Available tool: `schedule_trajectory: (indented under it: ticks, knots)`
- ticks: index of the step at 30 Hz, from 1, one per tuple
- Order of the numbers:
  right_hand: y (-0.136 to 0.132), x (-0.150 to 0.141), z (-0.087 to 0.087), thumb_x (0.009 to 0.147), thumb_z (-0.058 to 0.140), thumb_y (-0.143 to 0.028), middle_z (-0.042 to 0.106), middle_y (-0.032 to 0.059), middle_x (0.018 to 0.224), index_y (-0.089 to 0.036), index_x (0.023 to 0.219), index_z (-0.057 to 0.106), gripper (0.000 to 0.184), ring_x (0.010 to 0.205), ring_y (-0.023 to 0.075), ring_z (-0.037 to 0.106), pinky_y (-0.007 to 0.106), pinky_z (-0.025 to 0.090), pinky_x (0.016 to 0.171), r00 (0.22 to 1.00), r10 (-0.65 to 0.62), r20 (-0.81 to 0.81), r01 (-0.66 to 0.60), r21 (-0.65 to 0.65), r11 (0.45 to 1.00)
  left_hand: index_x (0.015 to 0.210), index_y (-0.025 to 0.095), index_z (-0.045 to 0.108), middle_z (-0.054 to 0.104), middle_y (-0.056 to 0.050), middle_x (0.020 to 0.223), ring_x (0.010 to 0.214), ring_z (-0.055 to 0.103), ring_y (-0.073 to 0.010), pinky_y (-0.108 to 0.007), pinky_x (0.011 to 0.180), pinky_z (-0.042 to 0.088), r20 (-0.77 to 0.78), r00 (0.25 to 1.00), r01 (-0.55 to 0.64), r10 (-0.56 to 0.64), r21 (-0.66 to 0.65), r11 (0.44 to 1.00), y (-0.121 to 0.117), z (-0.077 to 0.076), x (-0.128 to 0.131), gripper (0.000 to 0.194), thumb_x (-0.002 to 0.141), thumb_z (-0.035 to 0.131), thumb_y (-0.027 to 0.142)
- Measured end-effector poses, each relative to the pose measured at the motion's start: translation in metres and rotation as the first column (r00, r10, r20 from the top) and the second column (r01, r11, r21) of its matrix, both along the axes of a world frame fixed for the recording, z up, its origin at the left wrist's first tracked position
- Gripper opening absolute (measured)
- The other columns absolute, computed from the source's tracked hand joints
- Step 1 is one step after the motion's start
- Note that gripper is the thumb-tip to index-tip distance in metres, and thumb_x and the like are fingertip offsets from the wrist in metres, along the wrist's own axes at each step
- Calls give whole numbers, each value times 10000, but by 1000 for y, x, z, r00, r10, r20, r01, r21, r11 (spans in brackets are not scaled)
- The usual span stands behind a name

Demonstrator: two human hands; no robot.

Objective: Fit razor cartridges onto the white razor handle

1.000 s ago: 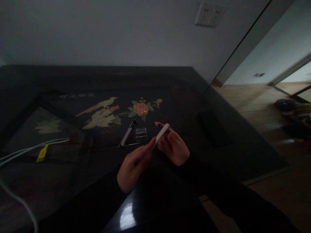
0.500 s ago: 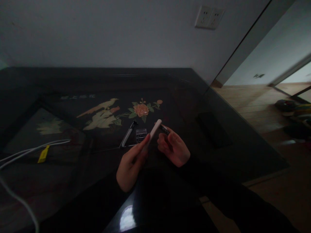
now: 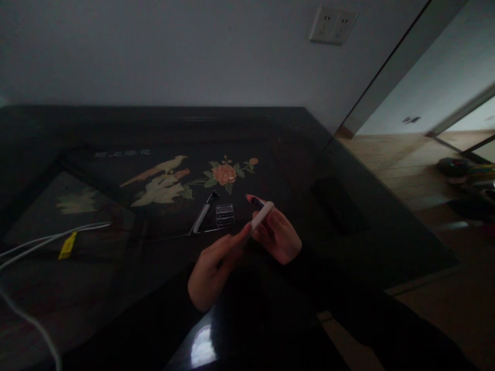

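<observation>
My left hand (image 3: 214,268) is closed around a slim white rod with a rounded end (image 3: 263,215), which points up and to the right. The rod's far end lies in front of the fingers of my right hand (image 3: 281,236). That hand is also closed, pinching a small dark piece with light marks (image 3: 257,202), too dim to name. Beyond my left hand, a black and white razor-like tool (image 3: 203,212) lies slanted on the table. Right beside it is a small clear case with dark rows inside (image 3: 225,215).
The dark glossy table (image 3: 240,123) carries a bird-and-flower picture (image 3: 224,175). White cables (image 3: 50,238) with a yellow tag (image 3: 67,246) lie at left. A dark flat object (image 3: 336,206) is at right. A wall with sockets (image 3: 333,24) stands behind.
The white rod has swung right and lower, so its end now crosses in front of the dark piece. My left hand moved slightly right; the dark piece now points up-left.
</observation>
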State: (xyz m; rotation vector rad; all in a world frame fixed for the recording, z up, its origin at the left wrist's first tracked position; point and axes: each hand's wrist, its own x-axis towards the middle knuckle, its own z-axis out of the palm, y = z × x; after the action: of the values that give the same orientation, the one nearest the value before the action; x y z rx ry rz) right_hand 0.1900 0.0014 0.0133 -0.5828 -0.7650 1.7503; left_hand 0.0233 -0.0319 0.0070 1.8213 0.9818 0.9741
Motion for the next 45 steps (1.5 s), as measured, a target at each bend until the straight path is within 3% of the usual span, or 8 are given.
schedule_trajectory:
  ticks: [11, 24, 28, 35, 39, 45]
  knots:
    - [-1, 1, 0, 706, 705, -528, 385, -89, 528, -214, 1146, 591, 553, 449, 59, 213, 217, 206, 438, 1000, 6, 25, -6, 4, 1000, 1328, 219, 516, 579, -30, 791, 573, 451, -83, -198, 527, 413, 129, 991, 49, -26, -183, 982, -1, 4, 0, 434, 896, 491, 253]
    - [-1, 1, 4, 702, 720, -501, 363, -92, 520, -192, 1068, 597, 495, 444, 61, 212, 229, 144, 431, 1000, -4, 19, 3, 12, 1000, 1359, 187, 472, 622, -37, 821, 558, 447, -78, -188, 504, 404, 72, 989, -111, 131, -234, 966, 3, 3, 0, 471, 893, 481, 257]
    - [-1, 1, 5, 691, 729, -500, 366, -94, 514, -196, 1057, 589, 496, 443, 62, 220, 229, 146, 431, 999, -11, 31, 11, 2, 1000, 1339, 201, 498, 666, -54, 890, 587, 485, -91, -209, 550, 446, 60, 987, -138, 150, -176, 975, 3, 3, 0, 447, 895, 480, 248]
    - [-2, 0, 6, 680, 726, -518, 367, -91, 519, -205, 1090, 607, 530, 450, 67, 211, 226, 159, 431, 998, -17, 54, 16, 15, 1000, 1336, 207, 502, 655, -66, 965, 693, 548, -111, -221, 657, 471, -40, 990, -134, 136, 49, 990, 1, 2, -1, 431, 907, 462, 213]
    - [-2, 0, 3, 688, 715, -531, 374, -93, 517, -208, 1152, 583, 581, 448, 65, 213, 221, 195, 439, 998, -21, 67, 21, -1, 1000, 1341, 205, 497, 636, -48, 858, 679, 544, -114, -207, 635, 467, -43, 997, -59, 62, 58, 997, 1, 0, -1, 432, 912, 447, 195]
    - [-1, 1, 2, 688, 720, -531, 399, -85, 532, -231, 1145, 597, 561, 455, 61, 242, 208, 230, 442, 999, -4, 40, 5, -26, 1000, 1350, 210, 484, 629, -50, 871, 653, 524, -95, -189, 581, 440, 4, 1000, 25, -25, 4, 1000, -1, 0, 1, 444, 908, 451, 180]
